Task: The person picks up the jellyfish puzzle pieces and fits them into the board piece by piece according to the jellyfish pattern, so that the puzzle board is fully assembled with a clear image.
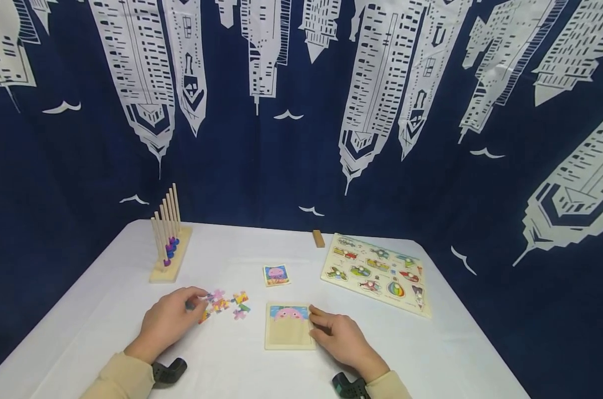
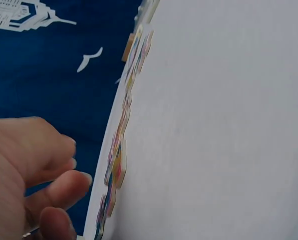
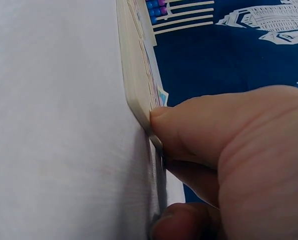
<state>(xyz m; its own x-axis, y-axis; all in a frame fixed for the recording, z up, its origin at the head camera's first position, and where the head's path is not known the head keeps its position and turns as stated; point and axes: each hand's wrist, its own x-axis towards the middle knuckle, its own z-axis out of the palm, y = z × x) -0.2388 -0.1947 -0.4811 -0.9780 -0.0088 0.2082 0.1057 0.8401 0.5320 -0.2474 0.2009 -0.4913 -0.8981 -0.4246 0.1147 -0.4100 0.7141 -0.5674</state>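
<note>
My left hand (image 1: 169, 321) hovers at the left of a loose cluster of jigsaw pieces (image 1: 220, 303), its fingers loosely bent. In the left wrist view the fingertips stand apart from the pieces (image 2: 120, 162), with nothing seen between them. My right hand (image 1: 343, 338) grips the right edge of a square wooden puzzle tray (image 1: 290, 347), which lies flat on the table. In the right wrist view the thumb presses on the tray's rim (image 3: 134, 85). A pink figure's head on blue (image 1: 290, 313) fills the tray's upper part; below it bare wood shows.
A small picture card (image 1: 276, 275) lies behind the tray. At the back left stands a wooden peg rack (image 1: 174, 252) with blue and purple beads. A knob puzzle board (image 1: 378, 271) lies at the right, near a small wooden block (image 1: 318, 239) at the back edge.
</note>
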